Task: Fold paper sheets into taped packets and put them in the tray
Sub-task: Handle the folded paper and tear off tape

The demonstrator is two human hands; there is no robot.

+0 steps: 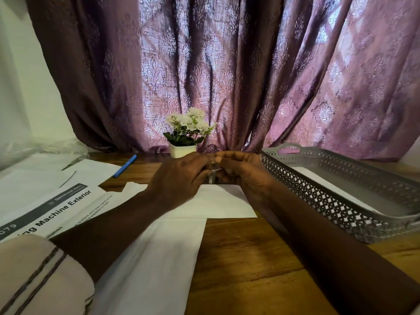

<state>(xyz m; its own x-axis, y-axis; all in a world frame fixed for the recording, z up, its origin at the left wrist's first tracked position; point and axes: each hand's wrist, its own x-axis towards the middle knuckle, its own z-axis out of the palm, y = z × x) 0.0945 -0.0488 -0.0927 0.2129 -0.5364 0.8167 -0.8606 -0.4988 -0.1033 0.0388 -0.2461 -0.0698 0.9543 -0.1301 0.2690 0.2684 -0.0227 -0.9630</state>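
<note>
My left hand [181, 176] and my right hand [243, 173] meet just above the far edge of a folded white paper sheet [218, 203] on the wooden table. Between their fingertips they pinch a small clear roll of tape [213, 172], mostly hidden by the fingers. A second white sheet [159, 258] lies nearer to me, partly under my left forearm. The grey perforated metal tray [336, 201] stands to the right with a white packet [322, 180] lying flat inside it.
Printed sheets [52, 208] are stacked at the left. A blue pen [125, 165] lies beyond them. A small white pot of white flowers [185, 135] stands at the table's back edge, in front of a purple curtain [227, 64]. Crumpled clear plastic [34, 151] sits far left.
</note>
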